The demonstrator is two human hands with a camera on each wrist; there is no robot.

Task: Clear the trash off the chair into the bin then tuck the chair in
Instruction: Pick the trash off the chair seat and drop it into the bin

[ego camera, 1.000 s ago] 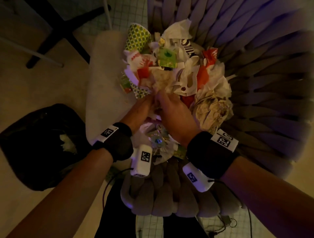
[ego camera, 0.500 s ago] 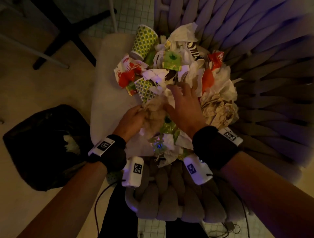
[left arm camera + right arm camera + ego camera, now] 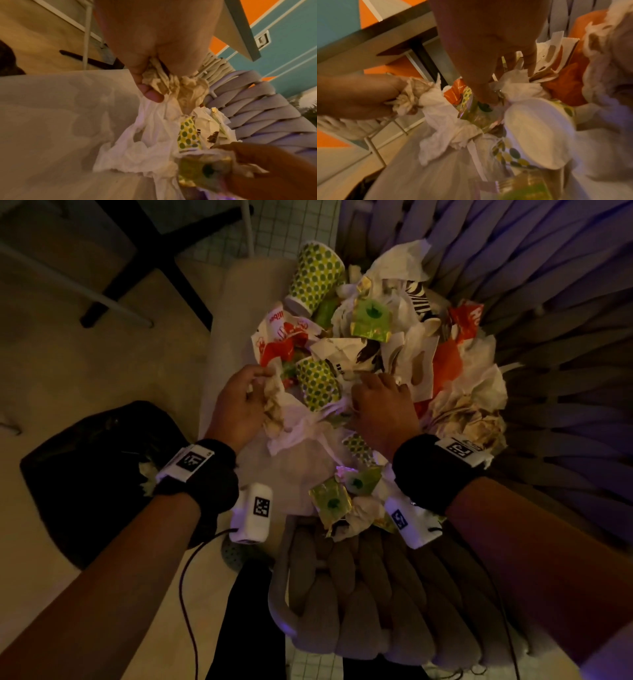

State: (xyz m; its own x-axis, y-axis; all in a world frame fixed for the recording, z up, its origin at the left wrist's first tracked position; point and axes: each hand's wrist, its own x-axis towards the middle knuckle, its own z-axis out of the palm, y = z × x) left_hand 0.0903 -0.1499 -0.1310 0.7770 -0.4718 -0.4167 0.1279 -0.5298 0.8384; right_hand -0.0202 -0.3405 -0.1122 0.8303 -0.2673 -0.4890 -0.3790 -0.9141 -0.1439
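Observation:
A heap of trash (image 3: pixel 387 344) lies on the woven-strap chair (image 3: pixel 565 371): dotted paper cups (image 3: pixel 315 278), red-and-white wrappers (image 3: pixel 281 337), green foil wrappers (image 3: pixel 332 501) and crumpled paper. At the heap's left edge my left hand (image 3: pixel 253 392) grips a crumpled brownish napkin (image 3: pixel 185 88), with white tissue (image 3: pixel 145 135) trailing below it. My right hand (image 3: pixel 376 392) is dug into the middle of the heap. In the right wrist view its thumb presses a green wrapper (image 3: pixel 479 116) and its fingers (image 3: pixel 530 65) curl into white paper. The black bin bag (image 3: pixel 85 474) stands open on the floor to the left.
The pale seat cushion (image 3: pixel 233 337) lies bare left of the heap. Black crossed furniture legs (image 3: pixel 154 251) and a thin white leg (image 3: pixel 246 224) stand beyond the chair. A table top (image 3: pixel 240 27) overhangs it. My dark trouser leg (image 3: pixel 246 628) is at the chair's front.
The hands have come apart. The left has drawn the brownish napkin out to the left. The right, spread over the heap half a second ago, has curled its fingers into it.

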